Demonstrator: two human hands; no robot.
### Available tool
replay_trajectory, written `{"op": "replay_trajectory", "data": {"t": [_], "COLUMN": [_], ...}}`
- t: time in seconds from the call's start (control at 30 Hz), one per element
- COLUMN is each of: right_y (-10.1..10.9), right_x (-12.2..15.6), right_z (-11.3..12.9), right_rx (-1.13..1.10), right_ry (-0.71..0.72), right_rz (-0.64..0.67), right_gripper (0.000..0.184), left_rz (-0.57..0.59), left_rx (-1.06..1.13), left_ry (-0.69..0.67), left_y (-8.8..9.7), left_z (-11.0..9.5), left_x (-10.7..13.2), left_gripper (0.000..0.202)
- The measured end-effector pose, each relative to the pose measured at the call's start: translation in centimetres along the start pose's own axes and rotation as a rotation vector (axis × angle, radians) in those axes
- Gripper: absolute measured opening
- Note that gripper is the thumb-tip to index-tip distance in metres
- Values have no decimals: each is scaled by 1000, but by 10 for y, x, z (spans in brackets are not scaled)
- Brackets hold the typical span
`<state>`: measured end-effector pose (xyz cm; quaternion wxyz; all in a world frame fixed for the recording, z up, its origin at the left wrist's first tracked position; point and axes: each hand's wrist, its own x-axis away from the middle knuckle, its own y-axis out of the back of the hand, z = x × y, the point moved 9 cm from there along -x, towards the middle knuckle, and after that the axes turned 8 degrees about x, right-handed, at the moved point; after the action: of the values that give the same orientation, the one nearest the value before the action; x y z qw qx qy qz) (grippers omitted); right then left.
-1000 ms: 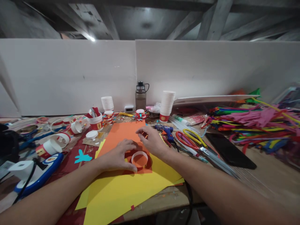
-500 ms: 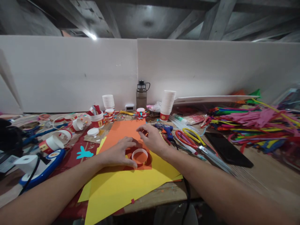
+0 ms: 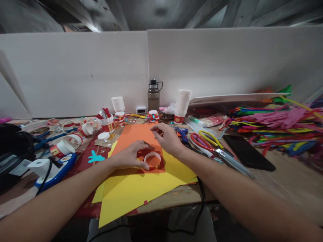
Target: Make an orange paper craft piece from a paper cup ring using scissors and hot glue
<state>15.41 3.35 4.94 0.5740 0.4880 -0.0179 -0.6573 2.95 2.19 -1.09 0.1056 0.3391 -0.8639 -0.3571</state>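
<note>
A white paper ring (image 3: 152,159) cut from a cup stands on an orange sheet (image 3: 136,136) that lies over yellow sheets (image 3: 131,191). My left hand (image 3: 130,158) rests on the orange sheet just left of the ring, thumb and forefinger curved round its side. My right hand (image 3: 166,139) hovers just beyond the ring, fingertips pinched together on something too small to name.
Red and yellow scissors (image 3: 205,143), a blue glue gun (image 3: 182,133) and a black phone (image 3: 247,153) lie to the right. Stacks of paper cups (image 3: 182,106), a water bottle (image 3: 153,95), cut cup pieces (image 3: 68,143) and a heap of coloured pipe cleaners (image 3: 275,126) crowd the back. A white partition stands behind.
The view has tilted down and shifted a little. My right hand has drawn slightly further from the ring. My left hand stays beside the ring.
</note>
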Motion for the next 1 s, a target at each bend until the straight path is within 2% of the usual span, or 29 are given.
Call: {"op": "replay_trajectory", "data": {"t": [0.27,0.37,0.47,0.53,0.63,0.73,1.0], "right_y": [-5,-6,-7,-7,-6,-7,-10], "right_x": [2,0,0,0,-1,-1,0], "right_z": [5,-1,-4,-5,-7,-8,-10], "right_rx": [46,5,-9,-4,-19,-29,-11], "right_ry": [21,-9,-24,-26,-37,-48,-38], "right_rz": [42,43,49,48,42,48,51], "right_gripper": [12,12,11,11,11,11,12], "left_rz": [18,10,-48,-55,-7,36,38], "left_rx": [-46,-61,-41,-35,-45,-56,-80], "left_ry": [-13,-74,-127,-124,-88,-69,-89], "left_y": [0,2,8,8,2,-4,-5], "left_z": [3,-2,-7,-9,-9,-9,-9], "left_x": [1,0,0,0,-1,-1,-1], "left_gripper": [73,65,55,50,47,48,57]}}
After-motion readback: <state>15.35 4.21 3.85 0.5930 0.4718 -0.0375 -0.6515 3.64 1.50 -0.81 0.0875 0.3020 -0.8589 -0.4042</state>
